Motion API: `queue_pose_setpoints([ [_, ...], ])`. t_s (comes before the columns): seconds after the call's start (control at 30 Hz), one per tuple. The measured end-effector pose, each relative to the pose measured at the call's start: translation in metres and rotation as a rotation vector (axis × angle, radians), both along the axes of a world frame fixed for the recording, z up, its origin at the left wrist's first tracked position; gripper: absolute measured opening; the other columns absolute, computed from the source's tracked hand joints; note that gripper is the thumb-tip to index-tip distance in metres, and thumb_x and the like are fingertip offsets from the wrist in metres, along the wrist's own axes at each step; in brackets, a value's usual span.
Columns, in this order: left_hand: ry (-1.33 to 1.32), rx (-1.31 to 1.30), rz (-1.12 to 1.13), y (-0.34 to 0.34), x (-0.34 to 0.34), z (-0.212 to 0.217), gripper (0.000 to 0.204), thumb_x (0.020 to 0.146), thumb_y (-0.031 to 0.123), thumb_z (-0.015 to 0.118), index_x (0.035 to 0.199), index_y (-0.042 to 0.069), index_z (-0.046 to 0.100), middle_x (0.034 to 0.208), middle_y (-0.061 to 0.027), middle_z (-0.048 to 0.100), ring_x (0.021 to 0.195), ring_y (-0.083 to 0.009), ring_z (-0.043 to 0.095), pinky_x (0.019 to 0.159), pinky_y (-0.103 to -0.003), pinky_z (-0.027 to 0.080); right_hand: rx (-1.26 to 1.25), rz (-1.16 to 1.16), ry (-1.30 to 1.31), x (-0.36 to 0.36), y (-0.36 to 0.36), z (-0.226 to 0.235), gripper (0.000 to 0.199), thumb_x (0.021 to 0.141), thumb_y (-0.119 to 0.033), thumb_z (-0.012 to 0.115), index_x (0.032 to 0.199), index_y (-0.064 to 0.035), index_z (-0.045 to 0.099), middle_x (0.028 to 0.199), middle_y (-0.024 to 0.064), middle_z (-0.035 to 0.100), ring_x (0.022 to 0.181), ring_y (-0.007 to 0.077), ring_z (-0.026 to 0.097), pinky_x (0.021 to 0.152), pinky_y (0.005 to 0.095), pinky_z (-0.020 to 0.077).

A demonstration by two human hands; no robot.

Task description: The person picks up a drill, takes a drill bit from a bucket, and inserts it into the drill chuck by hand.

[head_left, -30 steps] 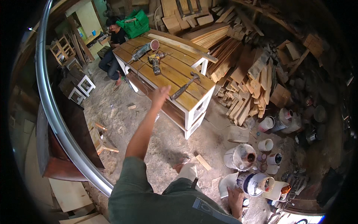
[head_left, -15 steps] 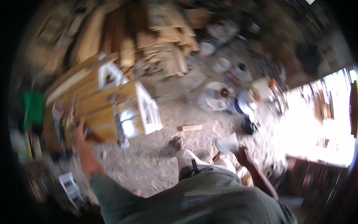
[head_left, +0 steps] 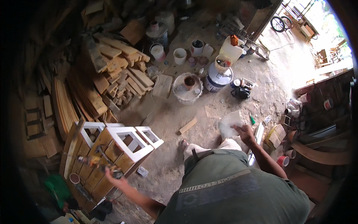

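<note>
Cordless drill (head_left: pixel 91 161), slightly blurred, is at lower left of the frame over a slatted table (head_left: pixel 125 162), its base end gripped by the left hand (head_left: pixel 117 180). Right hand (head_left: pixel 245 134), right of centre, pinches a pale sheet (head_left: pixel 229 124).

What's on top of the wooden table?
On the table: a hammer, a sander with a round pad, and a long plank. The left hand holds a drill over it; whatever lies directly behind them is covered.

Left hand (head_left: pixel 116 180) out sideways in a grip, right hand (head_left: pixel 245 134) forward in a pinch
</note>
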State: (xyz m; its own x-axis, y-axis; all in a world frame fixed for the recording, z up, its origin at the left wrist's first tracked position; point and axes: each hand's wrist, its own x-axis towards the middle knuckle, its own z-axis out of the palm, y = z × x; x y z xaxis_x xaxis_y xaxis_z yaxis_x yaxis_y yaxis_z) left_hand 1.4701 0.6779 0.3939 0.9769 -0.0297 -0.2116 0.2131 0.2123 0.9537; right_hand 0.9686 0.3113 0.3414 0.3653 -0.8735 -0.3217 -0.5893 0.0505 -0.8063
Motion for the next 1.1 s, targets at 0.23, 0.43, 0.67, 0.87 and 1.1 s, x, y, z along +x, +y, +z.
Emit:
queue_pose_setpoints([
  [0.23,0.659,-0.802,-0.958,-0.281,-0.256,-0.055,0.051,0.092,0.036,0.054,0.125,-0.002,0.053,0.100,-0.0151,0.065,0.073,-0.0237,0.059,0.063,-0.032,0.048,0.324,-0.054,-0.296,-0.070,-0.068,-0.021,0.037,0.100,-0.030,0.055,0.112,0.0011,0.070,0.103,0.0099,0.072,0.094,0.0161,0.063,0.087,0.0296,0.0471],
  [0.43,0.785,-0.426,-1.569,-0.456,-0.463,-0.047,0.053,0.092,0.037,0.051,0.123,-0.006,0.052,0.091,-0.0129,0.065,0.072,-0.0215,0.065,0.067,-0.030,0.053,0.518,-0.275,-0.643,-0.167,-0.133,-0.021,0.037,0.101,-0.032,0.051,0.112,-0.0007,0.068,0.086,0.0061,0.068,0.071,0.0118,0.060,0.068,0.0293,0.0484],
  [0.67,0.880,-0.231,-1.954,-0.546,-0.581,-0.025,0.040,0.090,0.032,0.056,0.113,0.001,0.058,0.088,-0.0084,0.064,0.074,-0.0150,0.063,0.066,-0.027,0.051,0.559,-0.669,-1.253,-0.261,-0.176,-0.031,0.056,0.102,-0.047,0.040,0.131,-0.0003,0.048,0.122,0.0132,0.059,0.111,0.0242,0.057,0.097,0.0375,0.0441],
  [0.87,0.529,-0.237,-2.128,-0.610,-0.625,-0.046,0.048,0.087,0.035,0.060,0.121,0.001,0.055,0.105,-0.0045,0.062,0.093,-0.0129,0.058,0.083,-0.028,0.046,0.593,-0.757,-1.192,-0.293,-0.224,-0.010,0.061,0.093,-0.056,0.052,0.128,-0.0062,0.054,0.112,0.0077,0.064,0.102,0.0219,0.062,0.091,0.0386,0.0488],
  [1.1,0.429,-0.103,-2.472,-0.732,-0.647,-0.085,0.058,0.088,0.048,0.066,0.123,0.003,0.054,0.093,-0.0004,0.058,0.084,-0.0110,0.052,0.075,-0.028,0.044,0.626,-0.872,-0.859,-0.311,-0.324,-0.026,0.052,0.088,-0.045,0.065,0.123,-0.0078,0.057,0.109,0.0075,0.062,0.101,0.0206,0.059,0.090,0.0380,0.0474],
])
